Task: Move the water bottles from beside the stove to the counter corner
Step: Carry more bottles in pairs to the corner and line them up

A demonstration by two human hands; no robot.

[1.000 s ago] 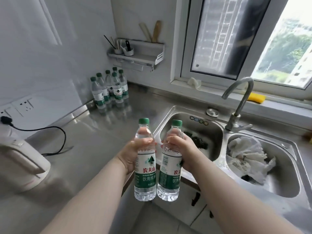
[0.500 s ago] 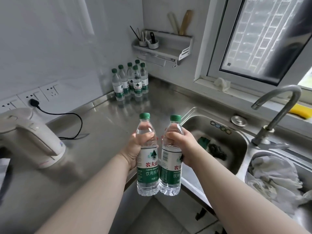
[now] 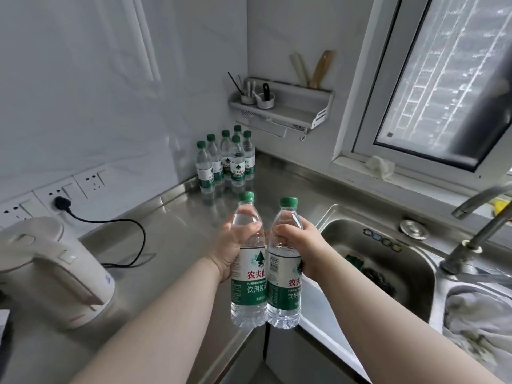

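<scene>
- Presently, the left hand (image 3: 231,254) is gripping the left bottle (image 3: 249,275), fingers curled round its upper body; the right hand (image 3: 303,250) is gripping the right bottle (image 3: 285,289) likewise.
- Both bottles are hanging upright, touching side by side, just left of the sink (image 3: 346,224) and near the front edge of the counter (image 3: 180,223).
- Fingers are covering part of each bottle's clear shoulder; both labels are turning partly out of sight.
- Six capped bottles (image 3: 225,159) are standing grouped in the counter corner, well beyond the sink's left rim; the front ones are partly hiding those behind.
- The kettle (image 3: 55,273), far left of the sink, is running off the frame's left edge; the tap (image 3: 476,231), right of the sink, is running off the right edge.
- Dark items (image 3: 371,270) in the sink's bottom are too dim to identify.
- A stretch of steel counter is running from the held bottles to the grouped bottles, with the sink's rim bordering it on the right and the kettle's cord (image 3: 130,225) lying to its left.
</scene>
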